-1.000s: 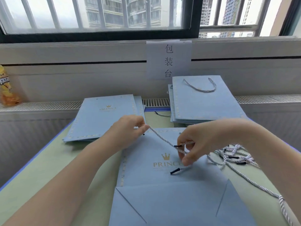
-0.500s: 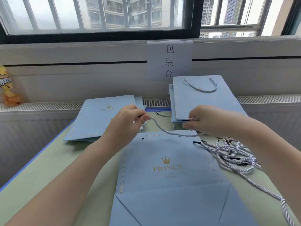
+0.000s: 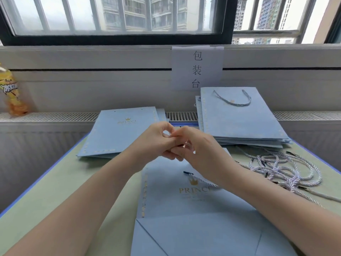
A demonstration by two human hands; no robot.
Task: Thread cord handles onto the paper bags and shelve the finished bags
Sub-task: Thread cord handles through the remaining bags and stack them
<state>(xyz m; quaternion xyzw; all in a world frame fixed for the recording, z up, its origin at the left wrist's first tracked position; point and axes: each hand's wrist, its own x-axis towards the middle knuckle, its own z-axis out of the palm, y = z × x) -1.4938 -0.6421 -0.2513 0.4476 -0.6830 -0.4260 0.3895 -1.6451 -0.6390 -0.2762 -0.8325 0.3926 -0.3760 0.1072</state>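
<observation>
A flat light-blue paper bag [image 3: 184, 204] with a gold crown logo lies in front of me on the table. My left hand [image 3: 156, 141] and my right hand [image 3: 195, 146] meet above its top edge, fingers curled and pinching a twisted white-grey cord between them. One end of that cord [image 3: 199, 179], with a black tip, trails out below my right hand onto the bag. The pinched part itself is hidden by my fingers.
A pile of loose cords [image 3: 280, 169] lies to the right. A stack of bags without handles [image 3: 120, 133] sits at the back left. A stack with a corded bag on top [image 3: 238, 117] leans at the back right. A yellow bottle [image 3: 11, 91] stands on the radiator ledge.
My hands held the cord stretched between them above the bag and have now come together at the middle. The cord's free end has dropped onto the bag.
</observation>
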